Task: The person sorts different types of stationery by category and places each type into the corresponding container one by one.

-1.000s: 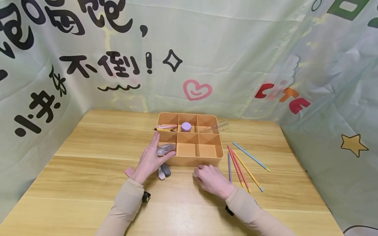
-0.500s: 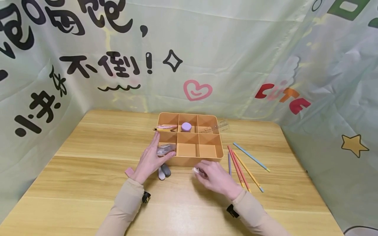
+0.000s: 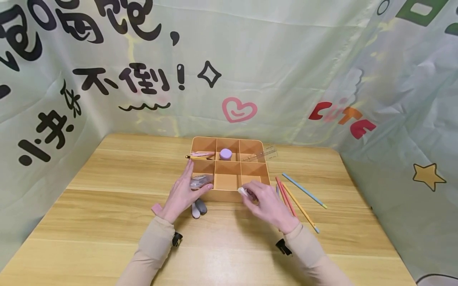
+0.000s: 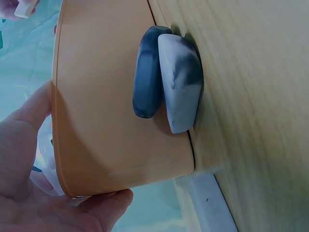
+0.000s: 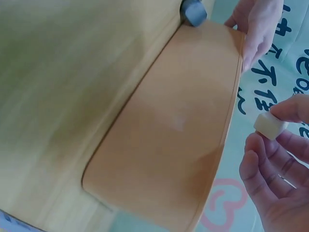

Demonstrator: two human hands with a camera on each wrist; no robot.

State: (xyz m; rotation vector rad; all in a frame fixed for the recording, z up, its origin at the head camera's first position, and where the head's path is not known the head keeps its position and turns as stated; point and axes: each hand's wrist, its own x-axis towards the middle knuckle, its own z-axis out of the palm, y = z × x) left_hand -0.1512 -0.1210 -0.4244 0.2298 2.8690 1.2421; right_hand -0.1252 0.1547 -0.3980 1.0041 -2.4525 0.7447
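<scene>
My right hand (image 3: 266, 202) pinches a small white eraser (image 5: 270, 125) between thumb and fingers, close over the front rim of an orange compartment box (image 3: 229, 195). At the box's front-left corner, my left hand (image 3: 180, 194) grips it, thumb over the front rim and fingers along the left wall. A clear correction tape (image 3: 201, 181) sits in the front-left compartment beside that thumb. Two rounded erasers, one dark grey (image 4: 147, 72) and one pale with grey marks (image 4: 181, 82), stand against the box's front wall. A pink eraser (image 3: 156, 208) lies by the left wrist.
Several coloured pencils (image 3: 300, 206) lie right of the box. In the back row are pencils (image 3: 200, 157) at left, a round purple-lidded item (image 3: 226, 154) in the middle, and a clear ruler (image 3: 264, 153) jutting over the right wall. A printed curtain (image 3: 286, 79) surrounds the wooden table (image 3: 107, 206).
My right hand has lifted the white eraser off the table and moved up and forward to the box's front rim. The left hand has stayed at the corner.
</scene>
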